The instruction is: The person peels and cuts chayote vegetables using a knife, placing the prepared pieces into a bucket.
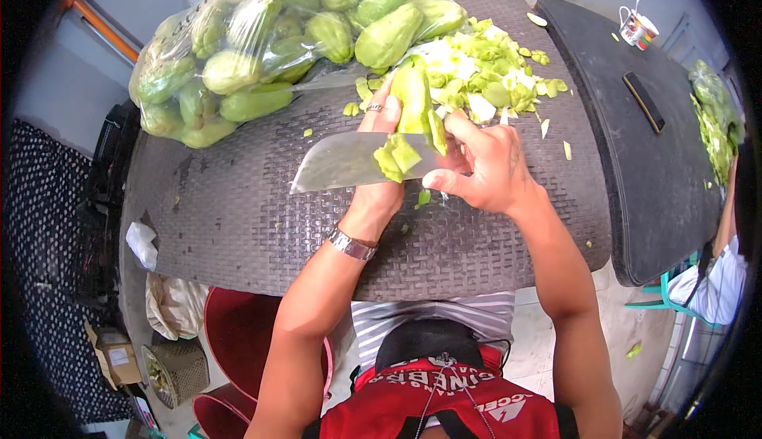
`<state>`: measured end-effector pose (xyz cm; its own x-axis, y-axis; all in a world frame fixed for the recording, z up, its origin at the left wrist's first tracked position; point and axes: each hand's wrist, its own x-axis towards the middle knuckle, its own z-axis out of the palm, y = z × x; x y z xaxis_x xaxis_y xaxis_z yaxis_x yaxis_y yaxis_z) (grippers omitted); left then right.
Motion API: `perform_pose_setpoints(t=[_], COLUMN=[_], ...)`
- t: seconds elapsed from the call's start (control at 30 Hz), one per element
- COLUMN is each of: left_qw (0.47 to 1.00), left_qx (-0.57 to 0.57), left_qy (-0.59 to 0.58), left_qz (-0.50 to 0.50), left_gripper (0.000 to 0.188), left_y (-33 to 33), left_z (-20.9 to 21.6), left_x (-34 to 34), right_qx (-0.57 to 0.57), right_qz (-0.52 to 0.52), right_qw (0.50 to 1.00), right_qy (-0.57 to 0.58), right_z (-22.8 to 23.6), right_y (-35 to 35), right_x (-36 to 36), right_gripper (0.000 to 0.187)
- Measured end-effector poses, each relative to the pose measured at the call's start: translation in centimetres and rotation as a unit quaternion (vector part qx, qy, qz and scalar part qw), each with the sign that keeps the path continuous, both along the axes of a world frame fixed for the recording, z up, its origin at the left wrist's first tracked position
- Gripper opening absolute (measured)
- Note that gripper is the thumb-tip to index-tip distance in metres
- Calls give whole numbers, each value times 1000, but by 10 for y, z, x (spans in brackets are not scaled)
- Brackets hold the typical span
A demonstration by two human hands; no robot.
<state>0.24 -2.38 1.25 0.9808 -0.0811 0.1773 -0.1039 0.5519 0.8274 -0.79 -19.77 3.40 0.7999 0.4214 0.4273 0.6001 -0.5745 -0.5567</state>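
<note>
My left hand (382,117), with a ring and a metal watch on its arm, is closed round a pale green chayote (411,94) above the table. My right hand (492,161) grips a broad-bladed knife (337,163), its handle hidden in the fingers. The blade lies crosswise at the chayote's near end, in front of my left palm. A few green peelings (395,157) cling to the flat of the blade. A heap of peelings (492,70) lies just beyond my right hand. At the far left, a clear plastic bag (178,98) is full of chayotes.
The dark woven-textured table (238,225) has scattered scraps. To the right, a second dark table (595,82) holds a mug (637,28), a dark phone-like object (644,102) and another bag of greens (714,94) by a person's arm (725,209). A red bin (238,336) stands below left.
</note>
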Motion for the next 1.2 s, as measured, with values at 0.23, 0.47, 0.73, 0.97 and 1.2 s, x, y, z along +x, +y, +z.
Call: perform_pose_setpoints(t=[0.23,0.47,0.73,0.97,1.2], left_qw=[998,999,996,987,991], left_qx=[33,6,-4,-102,-82], left_qy=[-11,-12,84,124,79], left_qz=[56,46,-8,10,67], left_gripper=[56,58,50,47,48], left_y=[-6,1,5,2,-6], left_z=[3,-4,14,2,2], left_x=[-4,-7,-6,-3,-6], right_qx=[17,63,252,36,62], right_qz=[-30,-44,-83,-72,-72], right_qw=[999,996,836,994,995], right_qy=[2,-53,480,76,-14], right_z=[-8,-17,-12,-6,-14], right_y=[-6,-8,-21,11,2], right_x=[8,21,25,1,11], right_gripper=[64,66,57,54,54])
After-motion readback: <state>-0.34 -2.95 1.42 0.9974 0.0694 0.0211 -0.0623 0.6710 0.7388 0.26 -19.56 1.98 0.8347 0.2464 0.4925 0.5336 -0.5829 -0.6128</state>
